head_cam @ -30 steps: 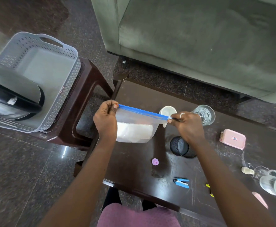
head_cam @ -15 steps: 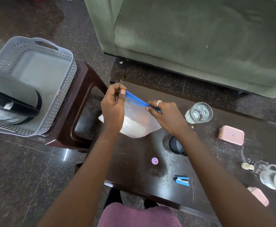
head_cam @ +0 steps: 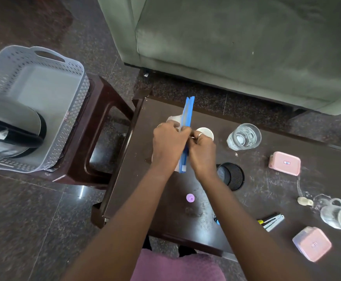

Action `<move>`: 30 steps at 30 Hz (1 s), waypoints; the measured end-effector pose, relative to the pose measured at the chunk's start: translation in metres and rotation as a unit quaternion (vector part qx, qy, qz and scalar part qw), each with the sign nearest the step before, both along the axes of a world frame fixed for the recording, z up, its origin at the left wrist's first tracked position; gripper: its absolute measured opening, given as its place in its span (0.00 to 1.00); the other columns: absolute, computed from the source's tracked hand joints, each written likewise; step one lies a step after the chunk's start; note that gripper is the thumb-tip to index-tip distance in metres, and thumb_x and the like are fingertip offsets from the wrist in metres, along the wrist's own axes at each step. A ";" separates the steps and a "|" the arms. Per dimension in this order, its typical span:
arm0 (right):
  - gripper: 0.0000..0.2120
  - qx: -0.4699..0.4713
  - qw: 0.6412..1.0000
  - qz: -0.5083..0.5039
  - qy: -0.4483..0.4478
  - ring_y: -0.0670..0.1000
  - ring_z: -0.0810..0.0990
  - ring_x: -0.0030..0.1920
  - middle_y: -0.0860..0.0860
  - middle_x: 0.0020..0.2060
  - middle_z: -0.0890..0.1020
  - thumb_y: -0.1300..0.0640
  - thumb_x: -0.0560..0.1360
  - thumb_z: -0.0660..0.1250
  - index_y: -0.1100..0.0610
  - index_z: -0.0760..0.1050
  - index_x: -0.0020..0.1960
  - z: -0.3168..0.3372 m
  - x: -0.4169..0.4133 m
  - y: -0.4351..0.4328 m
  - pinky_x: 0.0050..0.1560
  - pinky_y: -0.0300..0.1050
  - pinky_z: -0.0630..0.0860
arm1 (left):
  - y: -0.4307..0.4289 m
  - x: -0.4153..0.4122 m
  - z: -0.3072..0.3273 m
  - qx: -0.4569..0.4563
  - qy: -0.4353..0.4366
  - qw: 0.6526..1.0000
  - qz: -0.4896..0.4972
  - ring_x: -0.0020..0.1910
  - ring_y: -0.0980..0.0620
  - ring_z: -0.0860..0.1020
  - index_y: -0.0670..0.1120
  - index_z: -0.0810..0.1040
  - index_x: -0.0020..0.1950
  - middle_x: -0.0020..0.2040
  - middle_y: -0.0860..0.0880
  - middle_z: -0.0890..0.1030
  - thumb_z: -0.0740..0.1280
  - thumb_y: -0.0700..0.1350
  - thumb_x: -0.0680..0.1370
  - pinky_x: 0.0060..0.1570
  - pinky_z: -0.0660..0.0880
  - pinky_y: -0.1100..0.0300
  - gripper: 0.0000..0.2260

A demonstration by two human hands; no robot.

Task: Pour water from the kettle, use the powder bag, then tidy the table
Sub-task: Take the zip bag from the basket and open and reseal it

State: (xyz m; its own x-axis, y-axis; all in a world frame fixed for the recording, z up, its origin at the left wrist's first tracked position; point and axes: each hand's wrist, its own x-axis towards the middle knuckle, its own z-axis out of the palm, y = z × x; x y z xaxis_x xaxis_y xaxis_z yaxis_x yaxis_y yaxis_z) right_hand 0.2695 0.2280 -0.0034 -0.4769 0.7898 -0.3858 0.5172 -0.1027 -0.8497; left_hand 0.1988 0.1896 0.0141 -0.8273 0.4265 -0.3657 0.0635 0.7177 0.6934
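Note:
The clear powder bag (head_cam: 188, 110) with its blue zip strip stands edge-on over the left part of the dark table (head_cam: 266, 191). My left hand (head_cam: 168, 144) and my right hand (head_cam: 203, 153) pinch the blue strip from either side, close together. White powder shows behind my left hand. A small white cup (head_cam: 207, 132) sits just behind my right hand. A glass of water (head_cam: 243, 136) stands to its right. The kettle (head_cam: 7, 130) lies in the grey basket (head_cam: 50, 82) on the stool at left.
On the table lie a black mesh holder (head_cam: 231, 175), two pink boxes (head_cam: 285, 163) (head_cam: 312, 243), a purple cap (head_cam: 190, 198), a stapler (head_cam: 273, 221), a small spoon (head_cam: 304, 201) and a glass mug (head_cam: 337, 217) on its side. A green sofa (head_cam: 246, 47) stands behind.
The bag has turned from sideways to edge-on, its blue strip now pointing away from me. My hands have come together on the strip near the table's left part.

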 end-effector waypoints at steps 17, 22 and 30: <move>0.14 0.326 0.935 0.036 -0.138 0.60 0.71 0.57 0.62 0.56 0.73 0.66 0.71 0.63 0.63 0.74 0.57 -0.028 0.043 -0.002 0.56 0.52 0.71 | -0.001 0.034 -0.029 -0.079 0.101 0.986 -0.107 0.54 0.40 0.76 0.42 0.70 0.60 0.57 0.41 0.75 0.60 0.37 0.76 0.48 0.72 0.51 0.13; 0.07 0.425 0.833 0.351 -0.042 0.61 0.81 0.41 0.61 0.37 0.82 0.69 0.62 0.68 0.66 0.81 0.39 -0.030 0.047 0.018 0.48 0.48 0.73 | 0.004 0.035 -0.022 -0.043 0.139 0.980 -0.138 0.51 0.41 0.77 0.43 0.74 0.61 0.57 0.42 0.75 0.59 0.42 0.77 0.49 0.71 0.50 0.14; 0.08 0.251 0.809 0.481 -0.226 0.62 0.79 0.46 0.61 0.43 0.81 0.64 0.71 0.59 0.63 0.76 0.45 -0.024 0.001 0.047 0.43 0.47 0.68 | -0.002 0.031 -0.020 0.003 0.159 0.979 -0.126 0.48 0.41 0.78 0.42 0.76 0.61 0.54 0.40 0.76 0.60 0.41 0.78 0.49 0.72 0.51 0.13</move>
State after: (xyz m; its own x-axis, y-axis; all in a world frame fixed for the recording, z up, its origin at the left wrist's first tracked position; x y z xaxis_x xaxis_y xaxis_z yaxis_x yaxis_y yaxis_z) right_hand 0.2700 0.2751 -0.0275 -0.8640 0.2477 -0.4384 0.4216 0.8319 -0.3608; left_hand 0.2296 0.1875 -0.0054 -0.7671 0.6332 -0.1030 0.4522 0.6477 0.6132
